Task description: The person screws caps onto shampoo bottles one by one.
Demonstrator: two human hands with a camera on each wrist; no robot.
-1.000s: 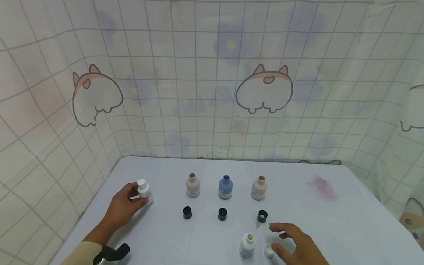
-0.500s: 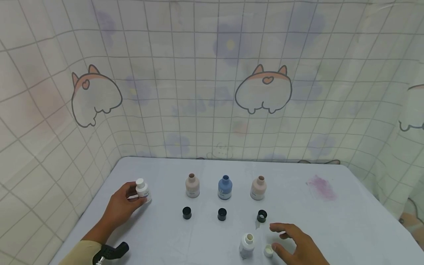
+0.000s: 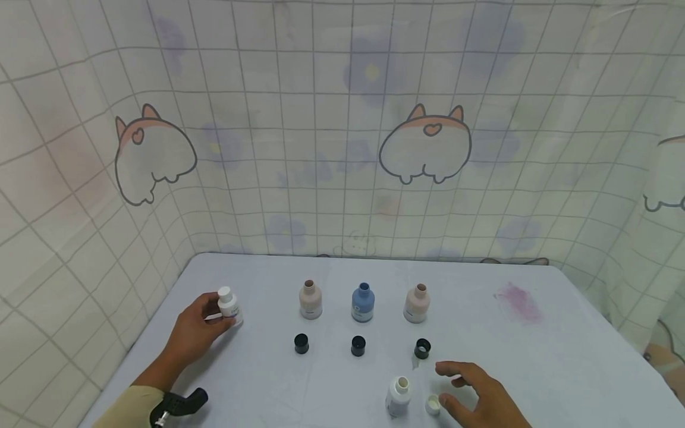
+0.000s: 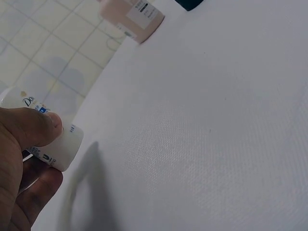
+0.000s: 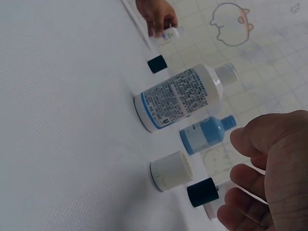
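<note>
My left hand (image 3: 195,333) grips a small white bottle (image 3: 229,304) with its white cap on, at the table's left side. In the left wrist view the thumb lies across the printed label of this bottle (image 4: 60,149). My right hand (image 3: 478,395) hovers at the front right with fingers loosely bent, holding nothing. Just left of it, a loose white cap (image 3: 433,405) sits on the table beside an uncapped white bottle (image 3: 398,397). In the right wrist view, the fingers of this hand (image 5: 269,168) are apart from the white cap (image 5: 172,171).
Across the back stand two uncapped pinkish bottles (image 3: 311,300) and, between them, a blue bottle (image 3: 363,303). A black cap (image 3: 358,346) lies in front of each. A pink stain (image 3: 519,302) marks the white table (image 3: 267,386); a patterned curtain (image 3: 299,131) rises behind.
My left hand has shifted slightly left with the white bottle in its grip. The right hand stays in place, and the bottles and caps on the table stand as before.
</note>
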